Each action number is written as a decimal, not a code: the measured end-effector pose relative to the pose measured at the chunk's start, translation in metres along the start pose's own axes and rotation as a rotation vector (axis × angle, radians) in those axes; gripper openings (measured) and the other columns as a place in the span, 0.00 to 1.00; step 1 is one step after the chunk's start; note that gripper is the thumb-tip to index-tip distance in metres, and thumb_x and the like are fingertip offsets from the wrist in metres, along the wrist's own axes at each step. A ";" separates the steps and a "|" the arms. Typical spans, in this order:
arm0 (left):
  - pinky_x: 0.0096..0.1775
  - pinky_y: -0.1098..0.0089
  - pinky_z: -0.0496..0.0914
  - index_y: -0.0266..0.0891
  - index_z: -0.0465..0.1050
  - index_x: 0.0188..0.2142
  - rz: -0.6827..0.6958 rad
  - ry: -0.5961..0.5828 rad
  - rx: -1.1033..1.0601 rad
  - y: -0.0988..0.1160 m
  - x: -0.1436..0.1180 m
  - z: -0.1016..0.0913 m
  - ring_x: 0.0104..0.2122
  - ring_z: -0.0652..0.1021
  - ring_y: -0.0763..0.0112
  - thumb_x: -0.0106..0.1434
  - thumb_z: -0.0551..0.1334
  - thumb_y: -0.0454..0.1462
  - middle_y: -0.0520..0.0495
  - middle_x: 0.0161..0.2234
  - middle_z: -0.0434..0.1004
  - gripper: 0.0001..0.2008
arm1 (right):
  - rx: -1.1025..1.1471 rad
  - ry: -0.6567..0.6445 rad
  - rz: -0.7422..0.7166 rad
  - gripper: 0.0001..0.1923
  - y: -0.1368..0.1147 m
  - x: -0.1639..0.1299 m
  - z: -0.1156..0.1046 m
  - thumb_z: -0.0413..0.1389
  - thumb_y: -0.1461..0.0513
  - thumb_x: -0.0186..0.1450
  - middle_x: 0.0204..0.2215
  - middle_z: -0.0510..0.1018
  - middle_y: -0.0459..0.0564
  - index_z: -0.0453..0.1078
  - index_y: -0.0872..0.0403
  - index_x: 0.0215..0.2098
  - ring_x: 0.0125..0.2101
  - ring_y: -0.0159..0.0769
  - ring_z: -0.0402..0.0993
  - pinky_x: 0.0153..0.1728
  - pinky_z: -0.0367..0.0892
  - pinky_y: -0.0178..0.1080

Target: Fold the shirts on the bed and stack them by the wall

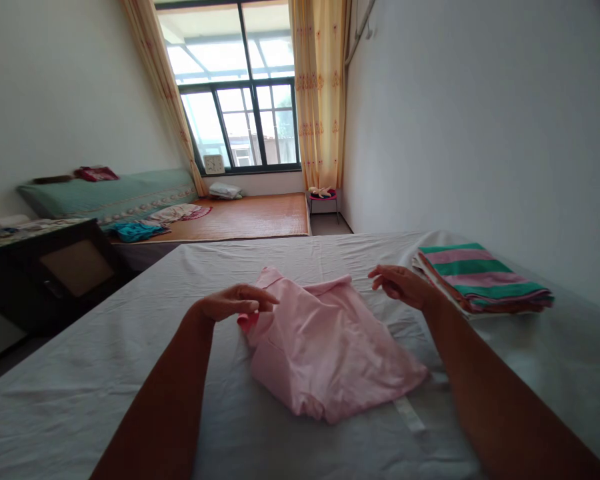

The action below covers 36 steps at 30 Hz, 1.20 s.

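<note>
A pink garment (pixel 330 347) lies loosely spread and wrinkled on a pale sheet (pixel 130 360), a piece of darker pink showing at its left edge. Over that left edge is my left hand (pixel 240 301), its fingers stretched out and the thumb apart; whether the fingertips touch the cloth is hard to tell. My right hand (pixel 403 283) hovers off the garment's upper right side, fingers loosely bent and apart, holding nothing. A pale strip (pixel 409 415) sticks out from under the garment's lower right edge.
Folded striped cloth (pixel 480 273) in green and pink tops a stack at the right, near the white wall. Beyond the sheet stands a bed with a brown mat (pixel 260 213). A dark cabinet (pixel 75 260) is at left, and a small stool (pixel 324 197) stands below the curtain.
</note>
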<state>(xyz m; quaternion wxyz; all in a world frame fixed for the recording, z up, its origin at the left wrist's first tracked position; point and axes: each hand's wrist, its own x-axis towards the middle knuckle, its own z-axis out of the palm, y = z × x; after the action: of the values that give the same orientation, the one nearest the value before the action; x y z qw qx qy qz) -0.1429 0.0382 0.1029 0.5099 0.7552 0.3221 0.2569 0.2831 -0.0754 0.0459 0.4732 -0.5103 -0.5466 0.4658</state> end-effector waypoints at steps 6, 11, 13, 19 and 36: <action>0.35 0.67 0.70 0.36 0.77 0.41 -0.129 0.212 0.173 -0.044 0.045 -0.004 0.38 0.77 0.57 0.50 0.65 0.48 0.39 0.39 0.79 0.22 | -0.515 0.150 -0.100 0.37 0.025 0.048 0.040 0.62 0.53 0.53 0.53 0.71 0.59 0.61 0.54 0.58 0.49 0.43 0.70 0.47 0.66 0.44; 0.34 0.71 0.67 0.38 0.75 0.45 -0.178 0.388 0.665 -0.078 0.080 0.006 0.36 0.77 0.60 0.47 0.66 0.40 0.42 0.35 0.79 0.24 | -0.728 0.163 -0.041 0.19 0.027 0.076 0.059 0.59 0.57 0.53 0.39 0.78 0.54 0.72 0.55 0.42 0.43 0.45 0.72 0.47 0.64 0.45; 0.31 0.73 0.66 0.40 0.71 0.51 -0.154 0.353 0.682 -0.084 0.085 0.005 0.31 0.76 0.66 0.46 0.64 0.36 0.48 0.31 0.79 0.29 | -0.660 0.153 -0.047 0.11 0.018 0.078 0.057 0.54 0.57 0.57 0.30 0.77 0.48 0.71 0.54 0.36 0.35 0.38 0.73 0.39 0.68 0.40; 0.26 0.73 0.66 0.38 0.79 0.41 -0.147 0.114 0.470 -0.073 0.103 -0.021 0.23 0.75 0.69 0.43 0.63 0.33 0.52 0.24 0.77 0.21 | -0.184 0.256 -0.132 0.16 -0.013 0.081 0.020 0.57 0.55 0.55 0.22 0.69 0.38 0.64 0.51 0.39 0.19 0.27 0.62 0.19 0.61 0.29; 0.50 0.69 0.66 0.43 0.76 0.46 0.227 -0.755 0.533 -0.013 0.026 0.000 0.47 0.74 0.64 0.54 0.67 0.41 0.47 0.48 0.75 0.20 | -0.752 -0.390 -0.049 0.20 -0.023 -0.016 0.011 0.58 0.53 0.57 0.43 0.76 0.52 0.72 0.52 0.44 0.44 0.43 0.72 0.46 0.67 0.42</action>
<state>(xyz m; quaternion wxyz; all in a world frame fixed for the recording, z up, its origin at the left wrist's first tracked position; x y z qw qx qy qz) -0.1288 0.0617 0.0924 0.3484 0.9307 0.0843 -0.0728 0.2702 -0.0932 0.0670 0.1526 -0.5364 -0.7698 0.3103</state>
